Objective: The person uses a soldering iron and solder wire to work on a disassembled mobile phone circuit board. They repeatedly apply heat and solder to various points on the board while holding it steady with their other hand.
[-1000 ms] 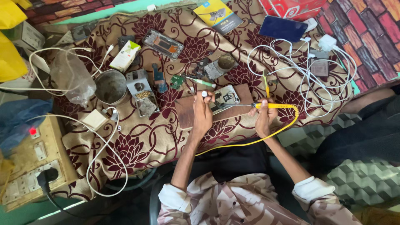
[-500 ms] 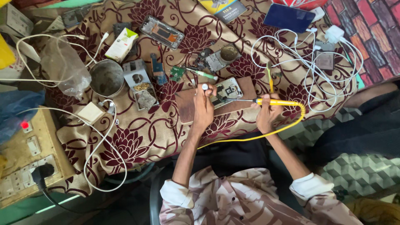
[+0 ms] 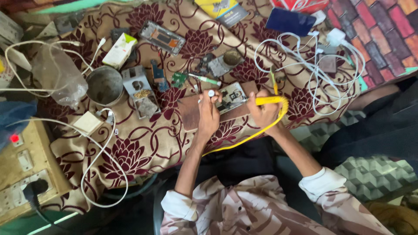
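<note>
Lying near the middle of the cloth-covered desk, a small circuit board rests on a brown wooden block, just in front of the seated person. The left hand sits at the board's left edge, its grip pinched together on a small round silvery piece (what it is cannot be told). The right hand is at the board's right edge, its grip clamped around a yellow-handled soldering iron, whose yellow cord loops back under the wrist toward the person's lap.

Just beyond the board lie a green-handled tool, a small green board and a grey part with a round opening. Further left stand a grey block with a tray of brass bits, a round metal tin, a crumpled clear plastic bag and a white and green box. A bare phone frame lies near the far edge. To the right, a tangle of white cables spreads beside a dark blue phone. At the left, a switchboard shows a red light and a black plug.
</note>
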Action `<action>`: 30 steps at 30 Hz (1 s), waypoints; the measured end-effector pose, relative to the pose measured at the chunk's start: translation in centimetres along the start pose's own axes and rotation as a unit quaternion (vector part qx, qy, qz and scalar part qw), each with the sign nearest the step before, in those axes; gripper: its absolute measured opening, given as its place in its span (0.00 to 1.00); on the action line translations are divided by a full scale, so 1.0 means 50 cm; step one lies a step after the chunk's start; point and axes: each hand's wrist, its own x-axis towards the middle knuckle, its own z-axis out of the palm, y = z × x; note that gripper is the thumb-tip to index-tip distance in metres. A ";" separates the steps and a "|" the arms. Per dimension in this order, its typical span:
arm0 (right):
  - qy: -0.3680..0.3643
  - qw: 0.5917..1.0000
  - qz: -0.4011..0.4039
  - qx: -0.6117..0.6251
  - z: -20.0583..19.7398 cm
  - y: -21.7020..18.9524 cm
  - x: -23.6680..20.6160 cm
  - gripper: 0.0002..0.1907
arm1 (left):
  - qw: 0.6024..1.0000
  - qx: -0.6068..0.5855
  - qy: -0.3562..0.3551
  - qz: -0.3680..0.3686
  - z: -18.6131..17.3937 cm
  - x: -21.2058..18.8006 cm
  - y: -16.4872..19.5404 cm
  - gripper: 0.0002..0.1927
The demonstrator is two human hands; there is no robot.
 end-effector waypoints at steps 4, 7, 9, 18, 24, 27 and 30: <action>-0.028 0.998 0.021 -0.054 -0.017 -0.015 -0.028 0.13 | 1.000 -0.003 0.008 0.015 0.002 0.002 0.004 0.11; 0.061 0.998 -0.025 -0.010 -0.020 0.005 -0.047 0.09 | 0.999 -0.007 0.025 0.021 0.003 0.004 0.003 0.12; 0.122 0.989 0.073 0.044 -0.022 0.022 -0.050 0.09 | 1.000 -0.011 0.022 0.012 0.003 0.000 0.001 0.11; 0.399 0.782 0.188 0.439 -0.093 0.017 0.100 0.17 | 0.999 -0.013 0.044 -0.002 0.010 -0.007 -0.017 0.06; 0.114 0.767 0.118 0.621 -0.278 0.008 0.181 0.32 | 0.999 -0.012 0.048 0.002 0.013 -0.008 -0.020 0.08; 0.166 0.787 0.055 0.592 -0.322 0.040 0.252 0.28 | 0.999 -0.008 0.041 0.003 0.008 -0.012 -0.020 0.07; 0.369 0.883 -0.086 0.278 -0.278 0.066 0.302 0.22 | 0.999 -0.009 0.035 -0.010 0.005 -0.012 -0.021 0.08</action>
